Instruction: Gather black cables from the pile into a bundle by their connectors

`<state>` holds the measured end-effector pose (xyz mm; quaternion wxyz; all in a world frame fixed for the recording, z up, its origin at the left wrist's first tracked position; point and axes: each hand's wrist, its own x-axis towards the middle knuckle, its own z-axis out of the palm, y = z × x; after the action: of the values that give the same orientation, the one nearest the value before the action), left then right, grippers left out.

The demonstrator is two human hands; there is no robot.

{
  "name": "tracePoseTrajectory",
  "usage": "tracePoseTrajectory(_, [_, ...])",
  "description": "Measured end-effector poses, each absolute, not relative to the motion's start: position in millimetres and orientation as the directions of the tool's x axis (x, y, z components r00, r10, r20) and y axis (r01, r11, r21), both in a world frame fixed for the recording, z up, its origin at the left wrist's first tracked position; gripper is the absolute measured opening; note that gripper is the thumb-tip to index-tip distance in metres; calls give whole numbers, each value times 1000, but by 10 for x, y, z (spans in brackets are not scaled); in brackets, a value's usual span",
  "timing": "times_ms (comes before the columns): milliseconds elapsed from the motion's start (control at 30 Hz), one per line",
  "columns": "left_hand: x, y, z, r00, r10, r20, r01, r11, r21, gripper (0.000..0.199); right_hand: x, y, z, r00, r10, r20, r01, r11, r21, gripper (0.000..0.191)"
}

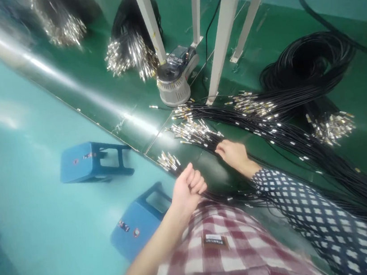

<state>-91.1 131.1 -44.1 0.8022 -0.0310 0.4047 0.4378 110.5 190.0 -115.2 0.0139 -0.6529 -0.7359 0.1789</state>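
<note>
My left hand [188, 186] is closed around a small bundle of black cables near the table edge; the bundle's silvery connector ends [168, 161] stick out beyond the fist. Farther right, my right hand [232, 152] has its fingers pinched together at the black cables just behind a larger cluster of metal-tipped ends [196, 131]. Whether it grips one cable or several cannot be made out. Long black cables [299, 144] run from these clusters toward the lower right of the green table [96, 90].
A grey round device [174, 87] stands behind the clusters, beside white metal legs [222, 51]. Coiled cables [309, 64] lie at the right, and more bundles [130, 54] at the back. Two blue stools [76, 162] stand on the floor at the left.
</note>
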Motion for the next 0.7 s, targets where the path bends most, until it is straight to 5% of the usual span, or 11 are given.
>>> tracePoseTrajectory(433, [-889,1328,-381,295,680,-671,-682,642,351,53,1034,1888,-1170,-103,974,-202,914,12,-405,15])
tracePoseTrajectory(600, [-894,1322,-391,278,687,-672,-688,630,359,51,1178,1740,-873,-88,967,-238,833,-59,-550,18])
tracePoseTrajectory(700, [-863,1334,-363,235,717,-657,-687,601,410,28,1318,1488,-637,-197,927,-319,717,-85,-691,25])
